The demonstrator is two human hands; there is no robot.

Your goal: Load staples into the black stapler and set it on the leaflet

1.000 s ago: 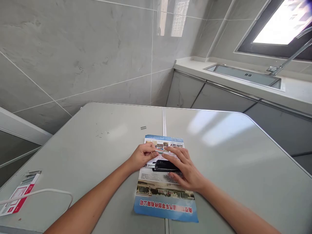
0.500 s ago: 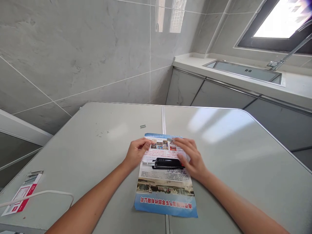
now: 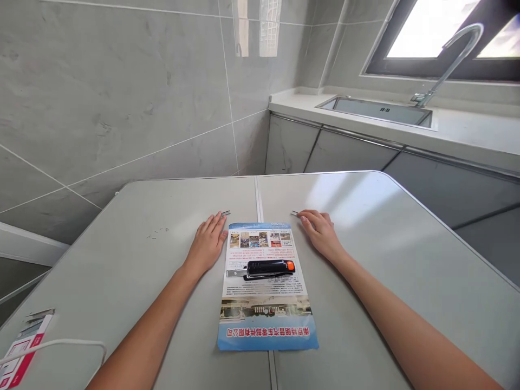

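Note:
A printed leaflet [image 3: 266,336] lies on the table with a black stapler [image 3: 266,267] across it. The stapler's orange end points right and a silver metal part sticks out to the left. My left hand [image 3: 207,241] rests flat to the left of the leaflet, fingers stretched, fingertips touching a small strip of staples [image 3: 226,212]. Beyond the leaflet's top right corner, my right hand [image 3: 320,230] has a second strip of staples [image 3: 294,213] at its fingertips, with the thumb and fingers close together.
Loose staples [image 3: 157,233] are scattered on the folding table [image 3: 134,281]. At the lower left lie a red and white staple box [image 3: 26,349] and a white cable [image 3: 60,342]. A counter with a sink [image 3: 374,111] stands behind on the right, next to the tiled wall.
Both hands have left the leaflet and stapler and moved apart. The left now touches the strip on the table; the right has carried its strip to the table on the right. The view has shifted.

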